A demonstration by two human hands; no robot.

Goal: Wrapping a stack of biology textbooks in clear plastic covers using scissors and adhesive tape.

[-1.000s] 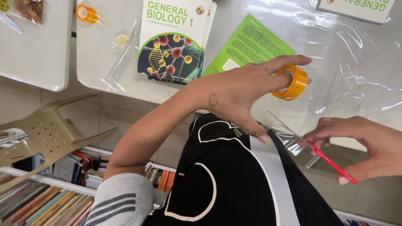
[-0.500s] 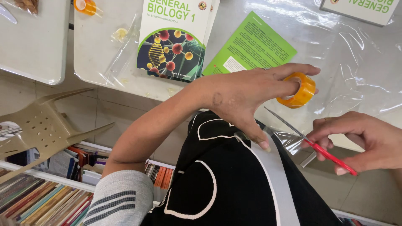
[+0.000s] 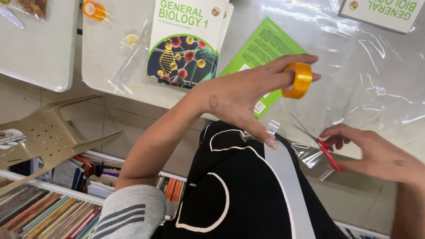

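Nearest the camera, the right hand (image 3: 376,152) was clenched around the red handles of a pair of scissors (image 3: 319,144), blades parted and pointing up toward the tape. Just above and to the left, the left hand (image 3: 241,95) had a finger through the core of an orange roll of clear tape (image 3: 299,79), its grip hooked on the roll, held in the air over the bench (image 3: 110,66). The roll looked light and rigid, best held by its core; any loose strip would likely be thin, sticky and quick to curl. Beneath lay a slippery, crinkled clear plastic sheet (image 3: 376,66) over a green book (image 3: 261,48). Farther off sat a biology textbook (image 3: 186,42) and a second tape roll (image 3: 94,9).
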